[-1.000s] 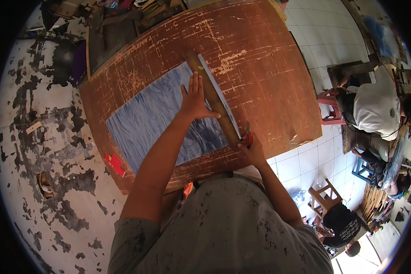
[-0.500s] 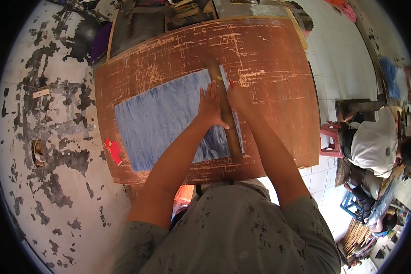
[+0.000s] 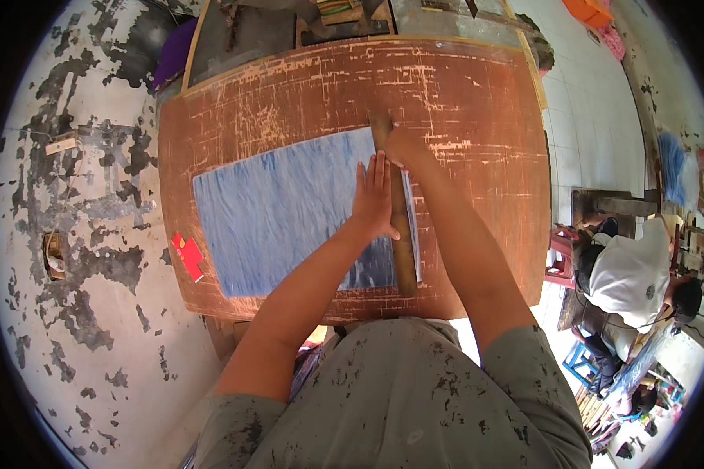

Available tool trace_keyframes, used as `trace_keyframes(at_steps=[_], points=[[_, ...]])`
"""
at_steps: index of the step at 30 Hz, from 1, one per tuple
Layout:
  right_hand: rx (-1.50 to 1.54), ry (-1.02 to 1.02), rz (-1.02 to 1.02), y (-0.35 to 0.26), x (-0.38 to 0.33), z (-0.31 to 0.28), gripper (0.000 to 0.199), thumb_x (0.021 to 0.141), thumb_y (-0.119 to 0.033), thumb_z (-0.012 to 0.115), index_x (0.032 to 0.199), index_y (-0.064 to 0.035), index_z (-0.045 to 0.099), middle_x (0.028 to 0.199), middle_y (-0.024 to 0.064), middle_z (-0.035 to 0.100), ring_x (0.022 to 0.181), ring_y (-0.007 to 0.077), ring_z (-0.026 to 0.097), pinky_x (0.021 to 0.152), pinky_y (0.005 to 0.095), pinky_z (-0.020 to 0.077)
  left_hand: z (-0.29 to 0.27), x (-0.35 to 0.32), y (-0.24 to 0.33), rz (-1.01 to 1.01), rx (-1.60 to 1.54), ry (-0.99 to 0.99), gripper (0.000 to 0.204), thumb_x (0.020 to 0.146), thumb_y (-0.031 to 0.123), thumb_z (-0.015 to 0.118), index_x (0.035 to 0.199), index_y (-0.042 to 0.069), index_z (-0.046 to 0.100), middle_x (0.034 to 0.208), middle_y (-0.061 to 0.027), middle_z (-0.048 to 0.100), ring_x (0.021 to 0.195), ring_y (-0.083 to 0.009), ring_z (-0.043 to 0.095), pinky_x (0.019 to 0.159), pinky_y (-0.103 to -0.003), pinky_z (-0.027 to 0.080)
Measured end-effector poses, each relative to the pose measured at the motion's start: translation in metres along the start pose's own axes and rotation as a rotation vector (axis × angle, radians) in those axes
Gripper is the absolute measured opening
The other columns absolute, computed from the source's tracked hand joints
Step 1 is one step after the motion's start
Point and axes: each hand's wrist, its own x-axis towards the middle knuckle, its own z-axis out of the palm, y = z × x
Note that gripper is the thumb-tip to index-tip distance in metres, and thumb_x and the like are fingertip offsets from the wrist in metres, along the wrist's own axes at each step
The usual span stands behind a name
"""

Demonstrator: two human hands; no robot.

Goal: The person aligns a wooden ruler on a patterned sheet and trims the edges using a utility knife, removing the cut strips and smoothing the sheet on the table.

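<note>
A blue-and-white streaked sheet lies flat on the worn brown tabletop. A long brown straightedge lies across its right part, running from far to near. My left hand presses flat on the sheet and the straightedge, fingers stretched forward and thumb out over the bar. My right hand is closed near the straightedge's far end, against its right side. What it grips is hidden now; the earlier frame shows a small red tool there. A narrow pale strip of the sheet shows right of the straightedge.
Red paper pieces lie at the table's left side. A peeling wall stands close on the left. Beyond the far edge are dark boards. At right, a person in a white shirt sits by a red stool.
My right hand has come up close to the far end of the straightedge, and the red tool no longer shows. My left hand still presses the bar. The view has shifted slightly.
</note>
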Motion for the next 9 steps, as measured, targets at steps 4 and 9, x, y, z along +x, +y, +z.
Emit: trace_keyframes(at_steps=[4,9], points=[[-0.047,-0.125,0.121,0.014,0.003,0.020,0.023,0.094,-0.009,0.061,0.096,0.0087,0.075,0.088,0.0278,0.074,0.075,0.0371,0.076,0.069,0.0492,0.0614,-0.003,0.001,-0.001,0.001,0.007,0.017,0.163,0.050,0.085,0.083,0.162,-0.013,0.014,0.171,-0.0314,0.003,0.161,-0.0432,0.002,0.127,-0.063,0.011],[-0.260,0.038,-0.091,0.026,-0.018,0.052,0.033,0.100,-0.016,0.059,0.125,0.0018,0.070,0.109,0.0303,0.072,0.091,0.0397,0.076,0.077,0.0527,0.0623,0.000,0.001,0.001,0.017,-0.009,-0.005,0.165,0.050,0.085,0.082,0.161,-0.013,0.011,0.172,-0.0313,-0.001,0.161,-0.0423,0.003,0.126,-0.066,0.008]])
